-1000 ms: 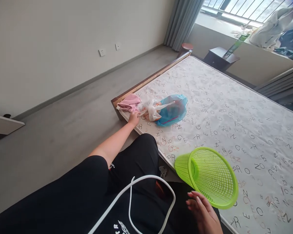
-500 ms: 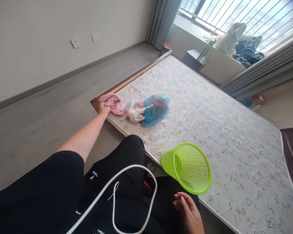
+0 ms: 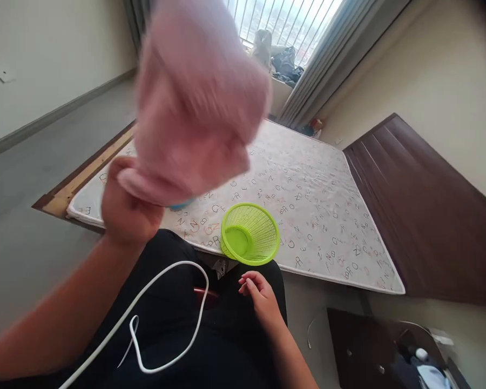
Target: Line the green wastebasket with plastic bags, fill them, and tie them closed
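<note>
The pink cloth (image 3: 198, 108), blurred, hangs raised in front of me, my left hand (image 3: 128, 208) clamped on its lower edge. Behind it, a sliver of blue plastic (image 3: 181, 205) shows on the lettered mattress (image 3: 316, 216). My right hand (image 3: 263, 298) has its fingers loosely curled, slightly apart, near the green mesh basket (image 3: 237, 243) at the mattress edge. A white cable (image 3: 187, 263) loops before my lap.

We hold up a pink cloth (image 3: 198, 124) in our left hand (image 3: 129, 213) (it blurs in our view), hiding part of the letter-printed mattress (image 3: 316, 189). Our right hand (image 3: 261, 297), loosely curled, hovers near a green mesh basket (image 3: 237, 240) at the mattress's near edge. A white cable (image 3: 186, 263) loops across our dark-clothed lap (image 3: 166, 313).
</note>
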The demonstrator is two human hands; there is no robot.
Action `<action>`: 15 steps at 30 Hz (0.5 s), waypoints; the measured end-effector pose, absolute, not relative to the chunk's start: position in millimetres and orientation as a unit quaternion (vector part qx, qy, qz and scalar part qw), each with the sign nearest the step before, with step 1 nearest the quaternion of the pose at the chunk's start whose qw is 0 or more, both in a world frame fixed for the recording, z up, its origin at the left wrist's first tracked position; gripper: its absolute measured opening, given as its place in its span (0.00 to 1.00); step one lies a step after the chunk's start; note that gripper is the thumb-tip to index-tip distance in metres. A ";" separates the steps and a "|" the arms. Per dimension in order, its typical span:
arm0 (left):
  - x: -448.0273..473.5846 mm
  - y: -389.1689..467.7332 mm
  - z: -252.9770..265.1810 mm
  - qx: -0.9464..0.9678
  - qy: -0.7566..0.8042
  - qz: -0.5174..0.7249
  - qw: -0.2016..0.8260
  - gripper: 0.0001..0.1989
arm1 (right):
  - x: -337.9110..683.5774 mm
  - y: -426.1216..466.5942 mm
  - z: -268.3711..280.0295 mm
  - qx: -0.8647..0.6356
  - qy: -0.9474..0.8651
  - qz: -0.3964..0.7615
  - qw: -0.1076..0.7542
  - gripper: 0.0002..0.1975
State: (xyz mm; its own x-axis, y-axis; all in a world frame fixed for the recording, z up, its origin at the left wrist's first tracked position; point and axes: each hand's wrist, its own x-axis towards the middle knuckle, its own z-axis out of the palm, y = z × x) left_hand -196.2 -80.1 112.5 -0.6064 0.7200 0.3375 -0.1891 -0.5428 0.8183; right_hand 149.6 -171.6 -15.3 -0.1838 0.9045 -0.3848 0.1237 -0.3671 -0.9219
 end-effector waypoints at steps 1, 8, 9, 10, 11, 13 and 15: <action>-173.1 -75.4 103.8 0.404 0.400 0.742 0.355 0.06 | 154.6 -172.3 -14.6 -0.553 -0.462 0.611 0.329 0.17; -76.8 -75.2 -34.9 0.674 0.570 0.318 0.346 0.19 | 196.9 -182.0 -21.0 -0.583 -0.497 0.536 0.354 0.14; -69.5 -80.6 -55.8 0.653 0.599 0.328 0.326 0.22 | 202.4 -180.3 -21.9 -0.586 -0.519 0.512 0.353 0.13; -63.2 -85.5 -74.6 0.623 0.628 0.338 0.320 0.27 | 207.6 -175.8 -22.4 -0.588 -0.546 0.481 0.353 0.13; -58.0 -89.3 -90.9 0.591 0.646 0.342 0.341 0.33 | 212.3 -168.2 -22.6 -0.589 -0.577 0.441 0.355 0.12; -51.6 -91.4 -113.9 0.503 0.657 0.342 0.445 0.40 | 219.4 -142.6 -22.2 -0.579 -0.647 0.347 0.355 0.13; -51.3 -86.9 -124.3 0.411 0.642 0.354 0.542 0.39 | 221.0 -106.9 -21.7 -0.571 -0.704 0.261 0.332 0.14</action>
State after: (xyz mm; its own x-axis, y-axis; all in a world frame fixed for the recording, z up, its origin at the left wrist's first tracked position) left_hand -51.3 -86.9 -124.3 -0.0758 0.9116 -0.4041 0.1439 0.4110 0.9002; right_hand 221.0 -106.9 -21.7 -0.1273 0.9774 0.1686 0.6313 0.2110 -0.7463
